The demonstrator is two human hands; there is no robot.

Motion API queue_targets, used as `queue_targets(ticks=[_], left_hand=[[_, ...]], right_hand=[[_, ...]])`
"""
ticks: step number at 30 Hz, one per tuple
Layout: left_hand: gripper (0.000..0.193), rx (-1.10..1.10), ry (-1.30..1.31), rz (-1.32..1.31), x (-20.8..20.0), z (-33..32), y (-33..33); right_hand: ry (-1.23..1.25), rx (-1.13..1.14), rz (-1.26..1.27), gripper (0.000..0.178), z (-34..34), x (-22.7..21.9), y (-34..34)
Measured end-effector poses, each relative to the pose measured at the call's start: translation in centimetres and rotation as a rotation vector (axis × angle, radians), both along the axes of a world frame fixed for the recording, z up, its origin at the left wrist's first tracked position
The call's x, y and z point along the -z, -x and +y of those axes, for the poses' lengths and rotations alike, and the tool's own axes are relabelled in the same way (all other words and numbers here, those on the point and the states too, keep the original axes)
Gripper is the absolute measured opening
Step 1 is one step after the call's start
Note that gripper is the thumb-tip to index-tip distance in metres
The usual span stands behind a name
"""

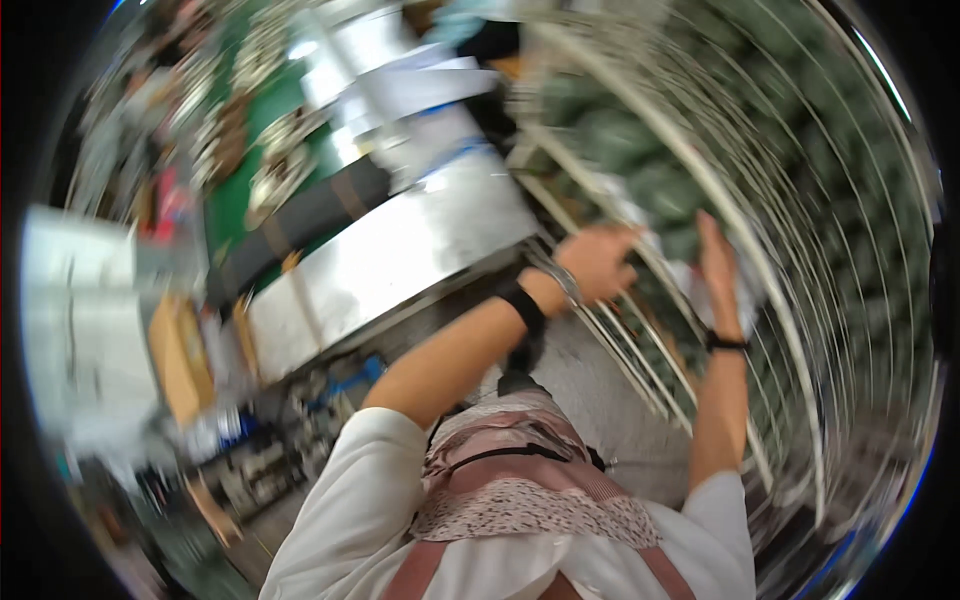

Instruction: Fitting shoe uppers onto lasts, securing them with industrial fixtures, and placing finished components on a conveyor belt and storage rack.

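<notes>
Both my arms reach right to a cage-like rack [668, 130] of pale rails. Dark green rounded bundles [618, 138] fill it; their kind is blurred. My left hand [598, 262], with a metal bracelet and black band at the wrist, is over the rack's near rail. Its fingers are bent and smeared, so any hold is unclear. My right hand [716, 262] is inside the rack, fingers stretched upward, palm toward the bundles. A white, thin-looking piece [748, 310] shows beside it, partly hidden by the hand; I cannot tell whether they touch.
At left a metal-topped bench [400, 245] adjoins a green conveyor belt [285, 95] carrying several pale items. A dark roll [300, 225] lies along its end. White sheets [420, 80] rest on the bench's far part. A cardboard box [180, 355] stands far left. Grey floor [590, 400] shows between bench and rack.
</notes>
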State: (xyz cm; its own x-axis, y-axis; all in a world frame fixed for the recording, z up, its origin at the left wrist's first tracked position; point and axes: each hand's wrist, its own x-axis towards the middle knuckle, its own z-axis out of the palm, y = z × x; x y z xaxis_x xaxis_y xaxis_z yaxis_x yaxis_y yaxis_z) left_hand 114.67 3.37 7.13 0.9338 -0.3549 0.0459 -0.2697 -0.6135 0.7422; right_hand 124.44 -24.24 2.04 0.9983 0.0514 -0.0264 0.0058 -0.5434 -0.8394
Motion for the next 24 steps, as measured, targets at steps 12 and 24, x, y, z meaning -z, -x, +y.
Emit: queue_targets(ticks=[12, 24], left_hand=[[0.050, -1.654, -0.184, 0.963, 10.9, 10.4, 65.9], [0.122, -3.781, 0.392, 0.811, 10.5, -6.8, 122.8]], right_hand=[[-0.046, -0.922, 0.030, 0.034, 26.1, 5.3, 22.8], [0.220, -1.686, 0.163, 0.045, 36.7, 8.9, 54.0]])
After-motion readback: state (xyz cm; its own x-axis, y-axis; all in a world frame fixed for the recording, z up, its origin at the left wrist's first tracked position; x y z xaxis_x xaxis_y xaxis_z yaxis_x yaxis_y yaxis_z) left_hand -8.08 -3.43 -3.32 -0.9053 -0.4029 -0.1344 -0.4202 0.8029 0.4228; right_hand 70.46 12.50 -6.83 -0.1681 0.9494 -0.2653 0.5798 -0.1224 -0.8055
